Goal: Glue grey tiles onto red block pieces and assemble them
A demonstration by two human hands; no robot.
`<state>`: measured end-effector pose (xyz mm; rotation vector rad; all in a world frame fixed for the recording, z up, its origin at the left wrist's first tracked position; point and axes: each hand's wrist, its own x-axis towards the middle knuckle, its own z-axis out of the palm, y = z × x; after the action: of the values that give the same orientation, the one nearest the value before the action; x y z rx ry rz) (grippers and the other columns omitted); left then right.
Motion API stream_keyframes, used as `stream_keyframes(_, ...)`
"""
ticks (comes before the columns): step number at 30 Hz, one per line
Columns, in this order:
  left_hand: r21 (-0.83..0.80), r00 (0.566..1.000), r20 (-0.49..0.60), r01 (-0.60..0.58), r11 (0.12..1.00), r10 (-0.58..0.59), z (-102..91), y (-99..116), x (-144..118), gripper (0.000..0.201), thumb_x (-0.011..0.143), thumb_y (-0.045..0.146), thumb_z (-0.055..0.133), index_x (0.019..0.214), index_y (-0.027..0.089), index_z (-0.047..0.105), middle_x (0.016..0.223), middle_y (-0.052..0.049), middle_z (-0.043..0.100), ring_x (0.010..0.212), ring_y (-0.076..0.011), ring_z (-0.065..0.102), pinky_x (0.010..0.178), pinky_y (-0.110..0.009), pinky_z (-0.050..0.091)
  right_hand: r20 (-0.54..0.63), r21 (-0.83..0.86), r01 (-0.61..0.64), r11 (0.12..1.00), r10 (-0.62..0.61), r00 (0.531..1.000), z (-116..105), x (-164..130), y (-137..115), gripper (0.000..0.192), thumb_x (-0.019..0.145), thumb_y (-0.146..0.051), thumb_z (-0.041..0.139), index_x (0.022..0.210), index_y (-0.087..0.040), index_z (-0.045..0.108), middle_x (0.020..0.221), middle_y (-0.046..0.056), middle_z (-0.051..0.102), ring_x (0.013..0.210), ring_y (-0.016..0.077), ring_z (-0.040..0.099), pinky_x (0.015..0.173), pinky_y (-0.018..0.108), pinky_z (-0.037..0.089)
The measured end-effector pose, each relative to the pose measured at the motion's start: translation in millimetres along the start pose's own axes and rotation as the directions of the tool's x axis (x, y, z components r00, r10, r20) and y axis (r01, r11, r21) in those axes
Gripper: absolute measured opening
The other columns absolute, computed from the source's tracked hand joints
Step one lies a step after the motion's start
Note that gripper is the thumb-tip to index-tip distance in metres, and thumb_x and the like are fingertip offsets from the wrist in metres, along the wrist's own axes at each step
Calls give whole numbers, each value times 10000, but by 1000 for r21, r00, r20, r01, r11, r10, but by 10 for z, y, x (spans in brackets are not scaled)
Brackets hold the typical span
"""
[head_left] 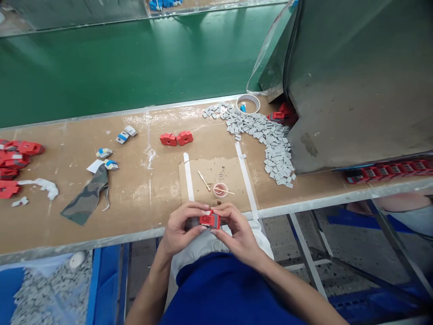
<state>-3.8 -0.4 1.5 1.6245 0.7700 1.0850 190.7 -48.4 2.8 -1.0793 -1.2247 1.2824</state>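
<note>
Between my two hands is a small red and grey plastic part (209,220), held just over the table's front edge. My left hand (182,227) pinches its left side with thumb and fingers. On its right side, the fingers and thumb of my right hand (237,230) grip it too. Beyond them on the cardboard sits a small round cup (220,190) with a thin stick across it. A white stick (204,181) lies to the cup's left. Farther back, two red parts (176,138) rest side by side.
A heap of small grey pieces (270,144) spreads at right, near a tape roll (248,104). At left lie several red parts (15,158) and a camouflage cloth (86,198). A large metal housing (365,81) stands at right. Behind runs a green belt (128,63).
</note>
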Motion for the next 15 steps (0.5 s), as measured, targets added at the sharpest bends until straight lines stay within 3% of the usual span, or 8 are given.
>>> stream_keyframes(3, 31, 999, 34, 12, 999, -14, 1, -5, -9, 421, 907, 296, 776, 1309, 217, 680, 1227, -162, 757, 1117, -270, 731, 933, -399, 615, -46, 160, -68, 985, 76, 996, 73, -38, 44, 260, 952, -402, 726, 1126, -247, 611, 1150, 80, 612, 1083, 194, 695, 953, 342, 605)
stream_keyframes(6, 130, 998, 57, 10, 991, -18, -6, 11, 8, 400, 919, 281, 758, 1308, 211, 696, 1150, -147, 780, 1026, -254, 749, 868, -364, 619, -84, 148, -59, 987, 72, 994, 108, -55, 65, 262, 966, -395, 707, 1155, -252, 597, 1191, 90, 603, 1127, 206, 687, 973, 357, 599)
stream_keyframes(9, 192, 998, 55, -18, 981, 8, -5, 33, 28, 377, 930, 250, 740, 1302, 205, 700, 1091, -133, 784, 964, -231, 755, 815, -329, 622, -104, -99, 60, 993, -71, 992, 61, -58, 6, 279, 979, -299, 683, 1239, -278, 585, 1285, 108, 589, 1220, 228, 639, 1000, 388, 581)
stream_keyframes(11, 221, 997, 67, -50, 974, 36, 3, 46, 38, 366, 930, 217, 734, 1295, 208, 700, 1106, -132, 779, 980, -225, 754, 831, -328, 626, -35, -291, 142, 946, -159, 987, -7, -46, -81, 237, 988, -237, 654, 1216, -278, 607, 1259, 105, 611, 1216, 234, 635, 1005, 396, 570)
stream_keyframes(15, 259, 993, 104, -75, 963, 50, 13, 61, 51, 357, 928, 182, 726, 1284, 214, 705, 1110, -129, 773, 971, -217, 756, 817, -325, 637, 123, -471, 184, 863, -143, 982, -133, 13, -238, 97, 1026, -206, 569, 1099, -248, 617, 1188, 111, 651, 1115, 232, 681, 919, 373, 583)
